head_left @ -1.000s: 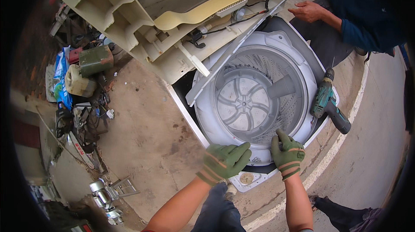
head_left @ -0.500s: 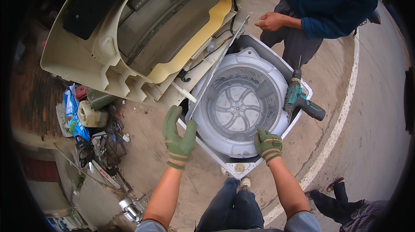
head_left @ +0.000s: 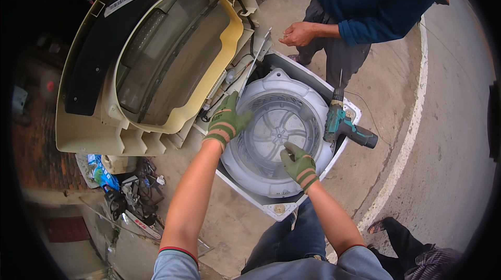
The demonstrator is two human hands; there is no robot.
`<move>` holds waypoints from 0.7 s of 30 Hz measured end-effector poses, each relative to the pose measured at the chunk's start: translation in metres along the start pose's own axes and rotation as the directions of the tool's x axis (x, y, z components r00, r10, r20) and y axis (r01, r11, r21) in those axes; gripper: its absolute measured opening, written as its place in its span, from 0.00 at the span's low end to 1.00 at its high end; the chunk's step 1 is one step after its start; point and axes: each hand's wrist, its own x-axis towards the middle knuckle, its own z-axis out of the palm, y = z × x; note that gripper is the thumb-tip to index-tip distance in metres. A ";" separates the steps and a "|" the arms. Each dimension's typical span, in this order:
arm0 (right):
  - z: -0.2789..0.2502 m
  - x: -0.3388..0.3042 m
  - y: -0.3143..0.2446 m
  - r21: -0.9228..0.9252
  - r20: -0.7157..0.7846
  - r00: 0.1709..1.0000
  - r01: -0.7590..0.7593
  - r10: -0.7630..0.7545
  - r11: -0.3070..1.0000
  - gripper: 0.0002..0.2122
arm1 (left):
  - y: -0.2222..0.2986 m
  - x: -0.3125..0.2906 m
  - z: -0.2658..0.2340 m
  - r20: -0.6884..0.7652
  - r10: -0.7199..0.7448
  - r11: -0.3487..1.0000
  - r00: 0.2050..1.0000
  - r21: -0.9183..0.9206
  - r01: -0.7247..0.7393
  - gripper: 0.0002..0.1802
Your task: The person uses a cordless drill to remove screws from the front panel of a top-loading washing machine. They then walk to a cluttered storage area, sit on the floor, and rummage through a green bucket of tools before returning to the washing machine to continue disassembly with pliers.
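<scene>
The washing machine (head_left: pixel 269 209) is standing on rough concrete (head_left: pixel 396 92) in the head view, its square white frame surrounding a smooth, round grey tub (head_left: pixel 242 170) with curved ribs at the bottom. A cream plastic cover (head_left: pixel 94 136) with a rounded window is overlapping its upper left side. The left hand (head_left: pixel 227 122), in a striped green glove, is reaching to a thin strip (head_left: pixel 257 58), thumb spread; I cannot tell whether it is gripping. The right hand (head_left: pixel 299 164) is curling loosely above the tub, holding nothing visible. A teal-and-black drill (head_left: pixel 336 123) is resting on the right edge.
</scene>
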 end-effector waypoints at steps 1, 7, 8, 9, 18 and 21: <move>0.001 0.022 -0.021 0.133 -0.011 0.999 0.051 -0.050 0.990 0.25 | 0.000 0.008 0.005 0.000 -0.018 1.000 1.000 -0.014 0.018 0.51; -0.007 0.201 -0.113 0.391 -0.042 0.998 0.061 -0.048 0.918 0.34 | 0.006 0.019 0.022 0.039 -0.097 0.990 0.994 -0.097 0.101 0.44; -0.009 0.215 -0.133 0.464 -0.004 1.000 -0.016 0.021 0.886 0.34 | 0.003 0.017 0.025 0.038 -0.114 0.990 0.993 -0.082 0.117 0.43; -0.010 0.225 -0.153 0.530 0.039 0.995 -0.094 0.087 0.843 0.34 | 0.000 0.014 0.027 0.036 -0.130 0.989 0.991 -0.066 0.132 0.43; -0.004 0.302 -0.145 -0.096 0.050 0.999 -0.017 0.021 0.995 0.21 | 0.025 0.013 0.020 0.034 -0.149 0.989 0.988 0.031 0.148 0.36; -0.006 0.316 -0.119 0.109 0.063 0.998 -0.020 0.014 0.994 0.19 | 0.031 0.035 0.012 -0.016 -0.135 0.988 0.991 -0.079 0.134 0.31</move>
